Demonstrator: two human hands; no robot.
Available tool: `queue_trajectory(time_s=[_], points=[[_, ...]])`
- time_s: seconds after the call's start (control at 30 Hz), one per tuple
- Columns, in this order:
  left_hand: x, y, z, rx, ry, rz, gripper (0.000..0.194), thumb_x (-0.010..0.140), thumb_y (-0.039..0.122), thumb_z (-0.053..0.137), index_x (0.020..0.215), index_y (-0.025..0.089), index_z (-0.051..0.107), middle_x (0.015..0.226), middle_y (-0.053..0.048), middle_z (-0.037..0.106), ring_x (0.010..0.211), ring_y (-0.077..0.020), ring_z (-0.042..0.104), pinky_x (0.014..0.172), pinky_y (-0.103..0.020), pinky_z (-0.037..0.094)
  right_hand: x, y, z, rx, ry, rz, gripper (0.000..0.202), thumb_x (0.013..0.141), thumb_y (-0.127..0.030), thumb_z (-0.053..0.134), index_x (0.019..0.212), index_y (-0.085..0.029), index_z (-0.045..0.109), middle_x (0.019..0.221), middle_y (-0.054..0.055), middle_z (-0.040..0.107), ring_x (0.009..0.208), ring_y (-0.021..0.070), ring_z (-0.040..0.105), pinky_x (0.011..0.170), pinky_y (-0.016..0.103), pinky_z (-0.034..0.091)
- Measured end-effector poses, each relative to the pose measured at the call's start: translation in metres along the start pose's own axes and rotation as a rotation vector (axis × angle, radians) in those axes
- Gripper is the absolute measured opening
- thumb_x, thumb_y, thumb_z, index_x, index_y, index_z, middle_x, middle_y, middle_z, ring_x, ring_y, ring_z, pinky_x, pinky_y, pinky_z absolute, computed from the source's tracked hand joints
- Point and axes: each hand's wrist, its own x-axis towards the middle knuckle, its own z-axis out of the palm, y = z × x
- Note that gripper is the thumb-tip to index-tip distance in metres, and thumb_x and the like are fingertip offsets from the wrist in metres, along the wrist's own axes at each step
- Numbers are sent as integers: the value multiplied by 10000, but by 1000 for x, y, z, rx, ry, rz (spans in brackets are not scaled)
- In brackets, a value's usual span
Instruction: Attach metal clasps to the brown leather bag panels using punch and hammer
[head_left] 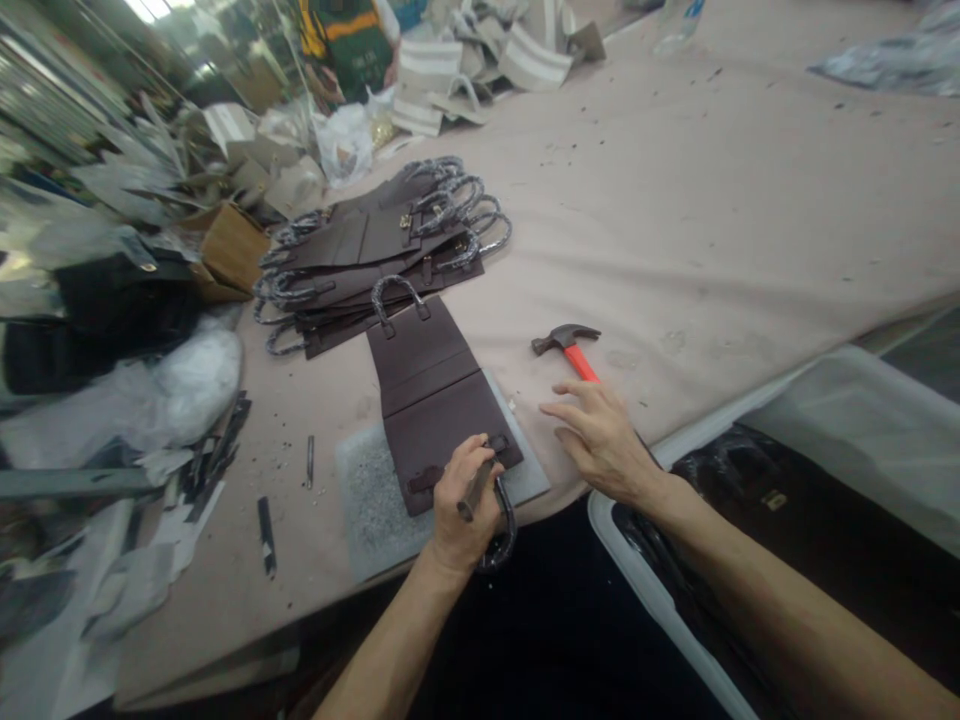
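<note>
A dark brown bag panel (435, 375) with wrapped handles at both ends lies partly on a grey slab (367, 500) at the table's front edge. Over the panel's near end, my left hand (466, 500) is closed around a short metal punch (477, 488) held upright; its lower tip is hidden by the fingers. The near handle (506, 530) hangs beside that hand, past the slab's edge. To the right, my right hand (600, 440) has its fingers apart and holds nothing. Just beyond it rests a claw hammer (566, 342) with an orange-red handle, partly covered by the hand.
Stacked brown bag panels (375, 240) with wrapped handles lie beyond the slab. Left of it are a thin metal rod (310, 462) and a dark bar (267, 535). A white-rimmed bin (637, 580) holds dark bags at right. A person (352, 50) stands at the far side.
</note>
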Motion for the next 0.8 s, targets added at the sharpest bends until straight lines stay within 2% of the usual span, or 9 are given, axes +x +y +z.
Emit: queue_trajectory(time_s=[0.1,0.2,0.37,0.5,0.67,0.8], points=[[-5,4,2,23,52,-12,139,944,126,594,1059,174,659,1171,-136,715,1123,-245,700,1005,-480,585,18,-16,8,147,-149,-147,333,910,-113,522,1136,-240,730,1265,107,601,1157,272,525,1003,464,391],[-4,4,3,38,110,-24,89,948,150,607,1012,172,664,1109,-122,729,1078,-239,712,974,-468,602,32,-20,20,136,-283,-221,320,906,-100,531,1059,-254,767,1222,98,623,1103,259,523,975,446,370],[-2,3,3,33,116,-47,74,949,159,611,998,170,665,1105,-118,730,1074,-234,713,970,-461,605,51,-15,33,141,-328,-125,238,933,-146,560,1081,-208,736,1035,73,681,978,212,588,892,372,366],[-2,4,3,20,130,-47,89,948,152,605,1011,176,662,1101,-112,728,1070,-229,711,967,-454,606,73,-20,34,96,-433,-104,62,904,-216,660,913,-180,710,893,52,715,880,197,627,840,332,365],[-4,7,6,42,170,-49,107,942,137,601,1017,180,663,1095,-107,731,1070,-228,714,954,-438,610,97,-26,30,3,-599,-136,96,880,-253,709,824,-179,686,797,45,725,825,201,657,813,317,365],[-5,8,7,44,174,-50,121,938,119,598,1023,178,660,1097,-108,734,1073,-228,715,956,-429,608,102,-29,30,-79,-629,-183,142,906,-297,683,841,-171,687,784,59,725,788,206,662,807,326,365]])
